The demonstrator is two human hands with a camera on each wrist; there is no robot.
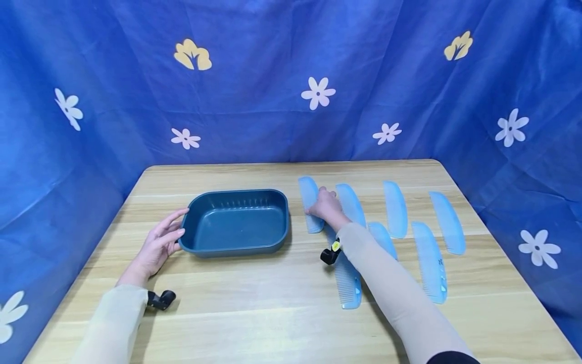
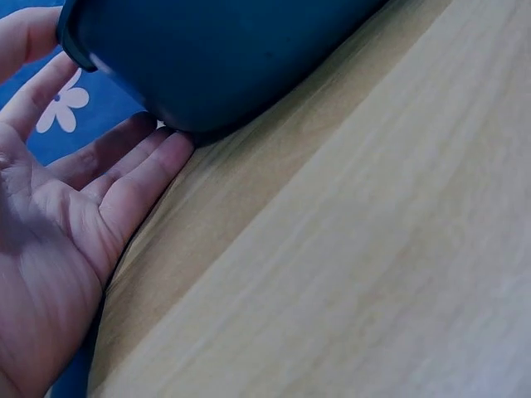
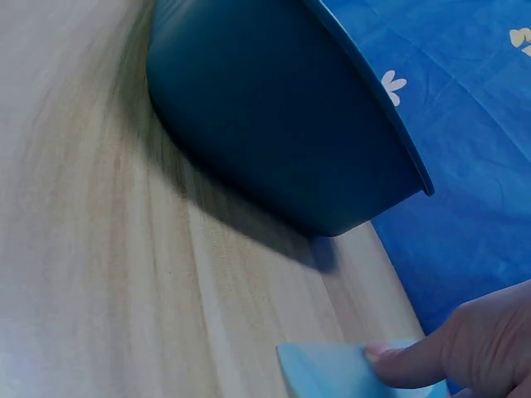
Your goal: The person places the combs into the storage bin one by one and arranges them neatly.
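Note:
A dark blue plastic tub [image 1: 243,247] with a rolled rim sits on the table. At its left end my left hand [image 1: 156,246] touches the rim and outer wall with extended fingers; the left wrist view shows the fingertips [image 2: 178,149] against the lower wall. To the right of the tub lies a translucent light blue comb [image 1: 308,189], its teeth facing left. My right hand [image 1: 328,208] pinches this comb across its width. In the right wrist view the thumb [image 3: 406,365] presses on the comb's face, and the other fingers are mostly hidden.
Several more light blue combs lie to the right, such as one comb [image 1: 395,210] at the back, one comb [image 1: 429,263] nearer the front and one comb [image 1: 349,288] partly under the right forearm. A blue flowered curtain [image 1: 273,101] surrounds the wooden table [image 1: 254,313].

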